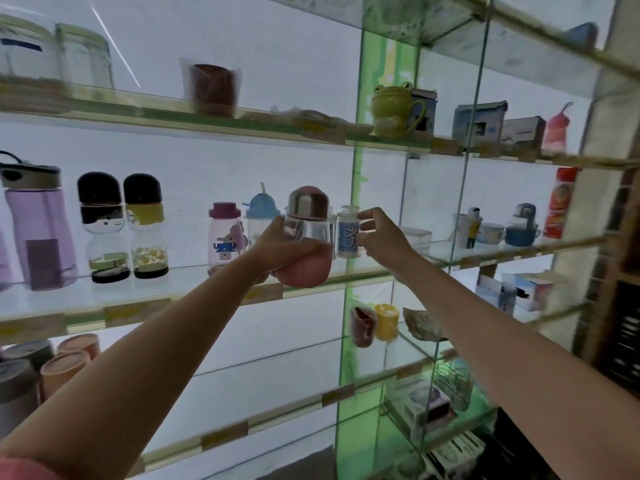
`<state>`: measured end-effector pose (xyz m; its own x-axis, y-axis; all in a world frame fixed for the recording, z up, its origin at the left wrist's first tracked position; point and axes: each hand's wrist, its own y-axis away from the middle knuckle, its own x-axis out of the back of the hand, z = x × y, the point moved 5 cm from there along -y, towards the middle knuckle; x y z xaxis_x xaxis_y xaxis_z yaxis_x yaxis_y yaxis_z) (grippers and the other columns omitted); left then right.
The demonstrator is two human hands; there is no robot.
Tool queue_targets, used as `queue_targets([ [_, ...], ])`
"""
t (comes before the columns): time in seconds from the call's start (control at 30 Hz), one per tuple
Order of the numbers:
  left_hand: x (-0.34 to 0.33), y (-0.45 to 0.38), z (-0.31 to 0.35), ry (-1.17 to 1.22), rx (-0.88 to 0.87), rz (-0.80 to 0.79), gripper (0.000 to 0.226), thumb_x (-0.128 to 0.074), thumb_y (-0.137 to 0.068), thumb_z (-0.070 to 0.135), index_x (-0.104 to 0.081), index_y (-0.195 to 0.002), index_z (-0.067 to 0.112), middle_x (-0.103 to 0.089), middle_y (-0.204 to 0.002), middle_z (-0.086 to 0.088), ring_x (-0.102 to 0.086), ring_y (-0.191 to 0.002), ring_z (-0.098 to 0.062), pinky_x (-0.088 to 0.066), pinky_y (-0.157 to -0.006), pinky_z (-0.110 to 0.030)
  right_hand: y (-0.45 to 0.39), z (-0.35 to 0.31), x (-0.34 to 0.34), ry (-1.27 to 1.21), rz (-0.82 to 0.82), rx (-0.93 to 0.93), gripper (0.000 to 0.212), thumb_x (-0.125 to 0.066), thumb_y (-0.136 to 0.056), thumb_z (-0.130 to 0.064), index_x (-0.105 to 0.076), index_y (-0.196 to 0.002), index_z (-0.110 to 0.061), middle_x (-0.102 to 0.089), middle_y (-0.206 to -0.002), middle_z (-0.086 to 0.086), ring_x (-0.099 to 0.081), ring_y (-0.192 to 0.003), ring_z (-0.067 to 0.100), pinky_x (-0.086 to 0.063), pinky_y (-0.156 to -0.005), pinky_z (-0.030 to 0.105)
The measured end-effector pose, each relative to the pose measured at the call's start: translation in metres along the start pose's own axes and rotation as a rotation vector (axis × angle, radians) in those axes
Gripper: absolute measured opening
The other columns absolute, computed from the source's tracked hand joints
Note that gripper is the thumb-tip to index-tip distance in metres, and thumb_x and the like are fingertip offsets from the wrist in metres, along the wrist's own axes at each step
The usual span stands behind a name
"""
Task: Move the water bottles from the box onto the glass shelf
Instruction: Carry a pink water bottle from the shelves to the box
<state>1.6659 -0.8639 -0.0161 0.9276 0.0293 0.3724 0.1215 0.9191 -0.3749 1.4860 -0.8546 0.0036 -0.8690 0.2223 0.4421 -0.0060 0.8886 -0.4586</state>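
The left hand (280, 247) grips a clear bottle (306, 233) with a pink base and silver-pink cap, holding it just above the front edge of the glass shelf (173, 289). The right hand (381, 237) reaches beside it, fingers curled at a small blue-patterned bottle (347, 233) standing on the shelf. To the left stand a pink-capped bottle (223, 233), a blue-capped bottle (261, 216), two black-capped bottles (121, 226) and a purple bottle (38, 226).

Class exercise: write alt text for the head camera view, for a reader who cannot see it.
A person's left hand holds a clear bottle with a pink base and cap at a glass shelf of small bottles, while the right hand touches a blue-patterned bottle standing there. A green frog mug sits on the shelf above.
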Motion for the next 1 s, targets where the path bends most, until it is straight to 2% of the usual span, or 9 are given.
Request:
queue_targets([
  [0.1,0.000,-0.002,-0.001,0.017,-0.023,-0.028,0.036,-0.079,-0.073,0.029,-0.056,-0.100,0.027,-0.064,-0.102,-0.002,-0.063,-0.094,-0.021,-0.055,-0.070,-0.034,0.008,0.000,0.005,0.018,0.033,-0.034,0.041,-0.049,-0.086,-0.003,-0.046,-0.125,-0.012,-0.048,-0.114,0.005,-0.048,-0.095,0.020,-0.042,-0.078,0.030],
  [0.27,-0.008,-0.004,-0.006,0.022,0.016,-0.074,0.087,-0.084,-0.044,0.056,-0.050,-0.119,0.026,-0.064,-0.112,0.000,-0.064,-0.098,-0.021,-0.058,-0.075,-0.041,0.024,0.004,0.014,0.029,0.095,-0.080,0.040,-0.049,-0.087,-0.004,-0.046,-0.126,-0.012,-0.046,-0.115,0.005,-0.047,-0.095,0.020,-0.040,-0.078,0.030],
  [0.37,-0.021,-0.002,-0.005,0.068,-0.003,-0.121,0.070,-0.085,-0.059,0.043,-0.052,-0.117,0.023,-0.064,-0.109,0.001,-0.064,-0.094,-0.018,-0.057,-0.074,-0.035,0.034,0.006,0.021,0.053,0.121,-0.106,0.039,-0.048,-0.088,-0.004,-0.045,-0.126,-0.012,-0.046,-0.115,0.006,-0.047,-0.095,0.019,-0.040,-0.073,0.025],
  [0.47,-0.039,0.000,0.001,0.096,-0.030,-0.202,0.076,-0.086,-0.049,0.048,-0.057,-0.114,0.023,-0.069,-0.105,0.000,-0.067,-0.092,-0.018,-0.059,-0.074,-0.039,0.042,0.013,0.031,0.082,0.162,-0.142,0.039,-0.048,-0.087,-0.004,-0.045,-0.125,-0.013,-0.046,-0.118,0.009,-0.047,-0.095,0.019,-0.039,-0.068,0.022],
  [0.6,-0.074,0.003,0.004,0.138,-0.010,-0.268,0.067,-0.086,-0.052,0.044,-0.058,-0.109,0.025,-0.068,-0.105,-0.002,-0.067,-0.094,-0.022,-0.059,-0.076,-0.043,0.054,0.028,0.053,0.137,0.192,-0.200,0.039,-0.047,-0.088,-0.005,-0.045,-0.126,-0.012,-0.047,-0.117,0.008,-0.048,-0.095,0.020,-0.040,-0.076,0.029],
  [0.67,-0.093,0.004,0.007,0.130,0.008,-0.283,0.081,-0.086,-0.045,0.050,-0.052,-0.114,0.024,-0.066,-0.108,-0.001,-0.066,-0.095,-0.021,-0.059,-0.075,-0.042,0.058,0.037,0.063,0.146,0.205,-0.225,0.039,-0.044,-0.090,-0.008,-0.044,-0.129,-0.012,-0.049,-0.119,0.007,-0.048,-0.099,0.019,-0.040,-0.078,0.029],
  [0.77,-0.124,0.006,0.011,0.137,0.036,-0.313,0.094,-0.084,-0.037,0.053,-0.046,-0.117,0.021,-0.061,-0.107,0.000,-0.062,-0.095,-0.020,-0.057,-0.081,-0.042,0.065,0.053,0.079,0.143,0.220,-0.263,0.039,-0.039,-0.095,-0.017,-0.042,-0.133,-0.015,-0.050,-0.133,0.006,-0.050,-0.115,0.019,-0.041,-0.089,0.032],
  [0.83,-0.147,0.005,0.011,0.168,0.042,-0.363,0.086,-0.088,-0.048,0.045,-0.045,-0.118,0.018,-0.061,-0.107,0.001,-0.061,-0.094,-0.017,-0.056,-0.078,-0.037,0.072,0.065,0.088,0.113,0.191,-0.313,0.043,-0.043,-0.096,-0.027,-0.038,-0.138,-0.016,-0.046,-0.138,0.005,-0.045,-0.127,0.020,-0.040,-0.096,0.036],
  [1.0,-0.209,0.005,0.013,0.186,0.018,-0.442,0.060,-0.084,-0.066,0.031,-0.042,-0.109,0.021,-0.059,-0.088,0.011,-0.055,-0.075,0.000,-0.045,-0.057,-0.021,0.086,0.103,0.107,0.056,0.112,-0.417,0.068,-0.057,-0.086,-0.051,-0.033,-0.140,-0.019,-0.052,-0.127,0.002,-0.053,-0.112,0.017,-0.047,-0.072,0.029],
])
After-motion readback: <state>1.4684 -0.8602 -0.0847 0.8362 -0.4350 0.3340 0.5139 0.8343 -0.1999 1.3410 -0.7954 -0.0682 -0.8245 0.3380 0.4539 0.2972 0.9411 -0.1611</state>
